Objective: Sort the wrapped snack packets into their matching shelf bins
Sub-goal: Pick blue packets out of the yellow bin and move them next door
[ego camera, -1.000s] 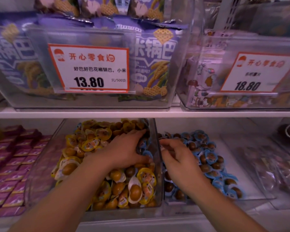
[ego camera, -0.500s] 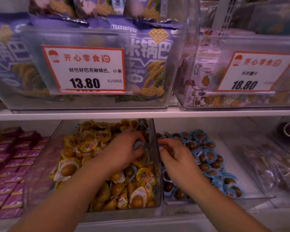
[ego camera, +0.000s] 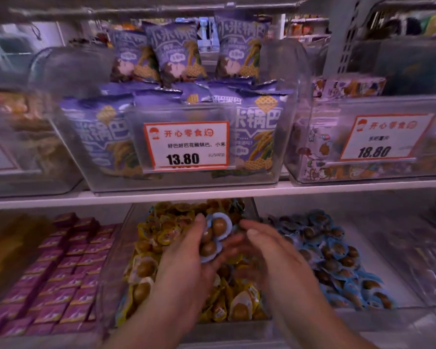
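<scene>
My left hand (ego camera: pixel 186 263) is raised over the clear bin of yellow-wrapped egg packets (ego camera: pixel 159 238) and grips a few blue-wrapped egg packets (ego camera: pixel 218 226) between thumb and fingers. Just to the right of them, my right hand (ego camera: pixel 269 253) hovers with its fingers spread and holds nothing; it is blurred. The bin of blue-wrapped egg packets (ego camera: pixel 337 250) stands to the right on the same lower shelf.
The white shelf board (ego camera: pixel 61 197) runs just above my hands. On it stand a bin of purple snack bags (ego camera: pixel 176 56) with a 13.80 price card (ego camera: pixel 186 146) and a bin with an 18.80 card (ego camera: pixel 383 138). Small magenta boxes (ego camera: pixel 61 278) fill the lower left.
My left hand has lifted out of the yellow bin with blue packets in it. My right hand has come up and left from the blue bin. The view has tilted upward.
</scene>
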Demonstrator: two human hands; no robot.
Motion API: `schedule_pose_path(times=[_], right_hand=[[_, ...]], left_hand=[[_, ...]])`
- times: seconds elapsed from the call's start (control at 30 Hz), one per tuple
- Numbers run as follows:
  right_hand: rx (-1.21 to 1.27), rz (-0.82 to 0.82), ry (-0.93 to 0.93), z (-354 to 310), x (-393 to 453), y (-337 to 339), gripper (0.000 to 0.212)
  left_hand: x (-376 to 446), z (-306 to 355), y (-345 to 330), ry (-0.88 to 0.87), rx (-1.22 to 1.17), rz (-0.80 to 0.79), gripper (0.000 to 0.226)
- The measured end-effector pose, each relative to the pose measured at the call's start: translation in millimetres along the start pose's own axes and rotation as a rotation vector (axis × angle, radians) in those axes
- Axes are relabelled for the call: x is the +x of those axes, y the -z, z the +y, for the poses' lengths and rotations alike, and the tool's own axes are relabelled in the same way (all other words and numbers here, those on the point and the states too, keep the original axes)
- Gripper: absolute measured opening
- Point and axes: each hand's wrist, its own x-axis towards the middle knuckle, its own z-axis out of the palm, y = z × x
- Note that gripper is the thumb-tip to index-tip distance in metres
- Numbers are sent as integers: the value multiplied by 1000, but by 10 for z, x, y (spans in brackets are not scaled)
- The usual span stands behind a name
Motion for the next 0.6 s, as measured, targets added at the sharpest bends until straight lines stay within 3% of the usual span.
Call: schedule_pose_path(times=[0.1,0.2,0.23,0.3,0.4,0.53,0.6], right_hand=[[414,-165,-300,-31,-115,-135,30],[576,-135,-368,-36,-59,-103,40],[539,-111,-357,-28,-25,-64,38],[435,-90,-316,-39,33,23,32],[344,-115,-240,-156,132,219,24],[197,39,-124,-286,452,636,14],[113,153,-79,-281,607,803,12]], left_hand=[[-174,-48,0,-434,564,-13,14],[-213,-174,49,-589,1165,-212,36],[-210,-205,74,-596,1210,-259,45],[-205,-165,96,-553,999,-331,58],[-149,-85,171,-524,732,-391,57],[180,-68,395,-613,1003,-218,33],[281,-99,519,-556,1204,-283,34]])
